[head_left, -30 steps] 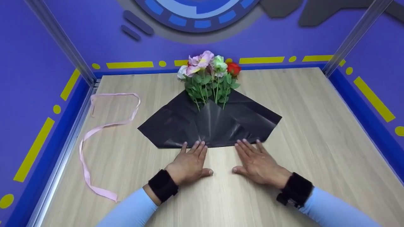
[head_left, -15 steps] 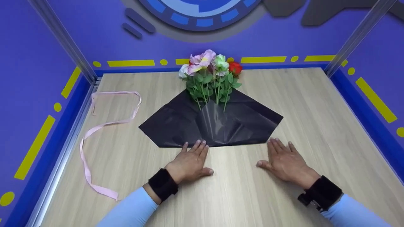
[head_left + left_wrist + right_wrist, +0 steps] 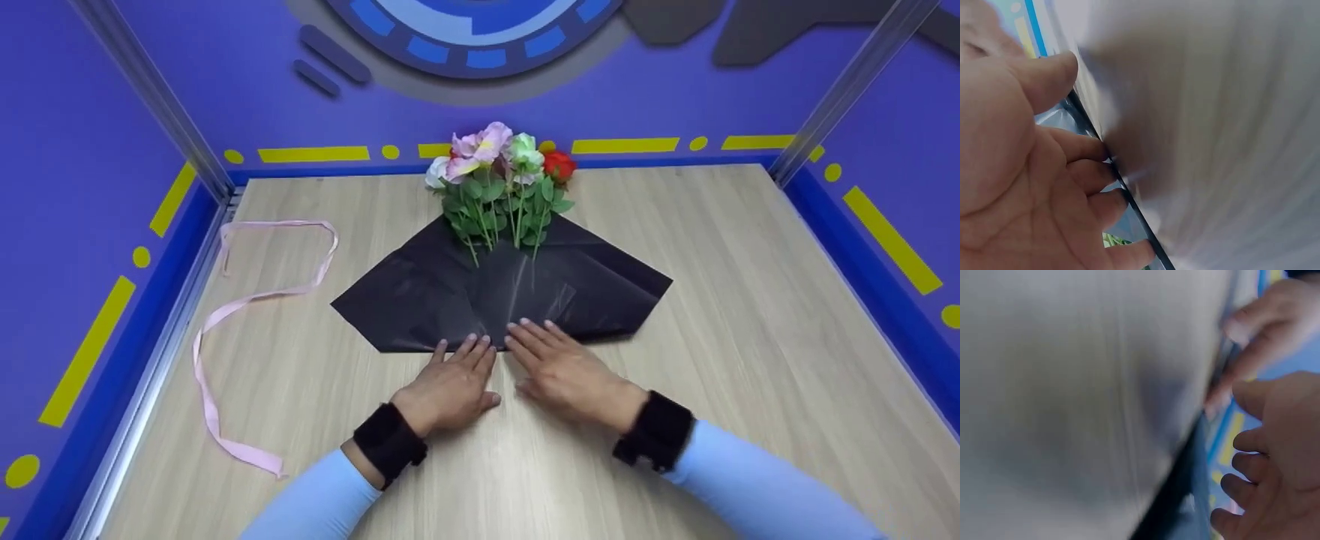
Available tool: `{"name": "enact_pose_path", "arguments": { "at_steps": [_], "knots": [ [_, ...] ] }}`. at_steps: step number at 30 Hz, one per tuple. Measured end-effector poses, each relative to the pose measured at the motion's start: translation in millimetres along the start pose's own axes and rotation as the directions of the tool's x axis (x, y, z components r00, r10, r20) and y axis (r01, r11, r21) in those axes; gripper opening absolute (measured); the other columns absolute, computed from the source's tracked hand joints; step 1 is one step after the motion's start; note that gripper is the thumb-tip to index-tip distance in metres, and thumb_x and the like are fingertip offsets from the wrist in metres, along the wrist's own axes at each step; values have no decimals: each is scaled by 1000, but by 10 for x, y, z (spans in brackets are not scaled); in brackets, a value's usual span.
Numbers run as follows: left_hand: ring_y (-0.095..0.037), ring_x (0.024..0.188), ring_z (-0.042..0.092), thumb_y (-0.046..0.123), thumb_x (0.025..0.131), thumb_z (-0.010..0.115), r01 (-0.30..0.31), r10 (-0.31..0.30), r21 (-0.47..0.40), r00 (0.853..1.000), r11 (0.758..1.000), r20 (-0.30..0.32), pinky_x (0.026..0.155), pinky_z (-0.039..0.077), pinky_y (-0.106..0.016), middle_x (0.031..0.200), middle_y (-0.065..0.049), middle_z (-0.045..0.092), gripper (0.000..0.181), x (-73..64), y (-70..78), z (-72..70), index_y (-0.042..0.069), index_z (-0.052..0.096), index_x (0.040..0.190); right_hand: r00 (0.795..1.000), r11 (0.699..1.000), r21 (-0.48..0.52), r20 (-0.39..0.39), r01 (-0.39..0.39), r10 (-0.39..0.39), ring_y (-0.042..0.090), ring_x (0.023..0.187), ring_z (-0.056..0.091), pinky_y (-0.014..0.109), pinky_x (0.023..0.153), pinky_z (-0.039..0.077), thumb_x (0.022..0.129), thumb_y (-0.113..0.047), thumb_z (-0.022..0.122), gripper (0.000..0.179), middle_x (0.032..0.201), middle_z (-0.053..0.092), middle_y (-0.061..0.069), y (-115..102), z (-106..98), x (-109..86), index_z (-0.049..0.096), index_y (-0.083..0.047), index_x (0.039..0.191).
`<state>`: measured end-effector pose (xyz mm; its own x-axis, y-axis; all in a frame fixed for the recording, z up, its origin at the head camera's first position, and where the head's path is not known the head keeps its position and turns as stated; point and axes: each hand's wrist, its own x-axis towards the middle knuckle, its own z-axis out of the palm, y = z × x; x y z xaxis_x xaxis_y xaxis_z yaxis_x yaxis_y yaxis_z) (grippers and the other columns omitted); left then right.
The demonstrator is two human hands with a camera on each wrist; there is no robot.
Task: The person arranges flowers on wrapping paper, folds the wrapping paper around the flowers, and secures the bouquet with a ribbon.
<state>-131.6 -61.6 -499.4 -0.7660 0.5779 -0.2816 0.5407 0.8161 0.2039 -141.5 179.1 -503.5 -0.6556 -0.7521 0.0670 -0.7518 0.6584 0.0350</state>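
Right hand (image 3: 566, 371) has shifted left to lie beside the left hand (image 3: 450, 386), fingers spread flat on the black wrapping sheet's (image 3: 420, 289) near edge; bare desk (image 3: 750, 337) lies at right.

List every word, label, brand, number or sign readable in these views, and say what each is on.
None: no readable text appears in any view.
The purple walls carry only yellow dashes and dots and a blue ring graphic, no letters.
The black wrapping sheet, pink ribbon, flowers and black wrist straps show no print.
Both wrist views are too blurred to show any.
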Motion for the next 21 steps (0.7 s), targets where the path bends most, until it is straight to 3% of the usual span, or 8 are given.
{"name": "enact_pose_path", "arguments": {
  "at_steps": [4,10,14,21],
  "knots": [
    [-31,161,24,43,109,49,-22,22,-7,1000,1000,-18,126,25,-64,173,-12,27,69,4,-43,14,5,32,164,989,998,41,145,-42,35,33,161,24,55,129,23,110,-49,44,71,172,29,15,-15,133,246,33,-4,163],
    [-36,158,31,36,111,46,-45,38,-73,995,996,-94,125,29,-62,168,-16,37,58,-37,-211,18,5,43,159,971,990,101,229,-97,72,31,163,16,61,129,17,109,-59,35,78,175,21,11,16,217,323,26,-6,166],
    [-45,151,41,31,111,49,-7,-23,-148,979,989,-200,120,34,-66,159,-21,50,43,-137,-473,-5,9,62,146,967,985,136,242,-110,75,31,164,13,62,129,15,109,-61,33,80,176,19,10,4,224,325,24,-7,167],
    [-50,142,50,31,105,62,109,-184,-239,930,965,-318,111,38,-72,144,-21,64,29,-369,-960,-40,11,82,114,963,980,149,255,-128,87,30,164,12,62,129,13,109,-61,34,80,176,18,9,14,225,317,23,-8,167]
  ]
}}
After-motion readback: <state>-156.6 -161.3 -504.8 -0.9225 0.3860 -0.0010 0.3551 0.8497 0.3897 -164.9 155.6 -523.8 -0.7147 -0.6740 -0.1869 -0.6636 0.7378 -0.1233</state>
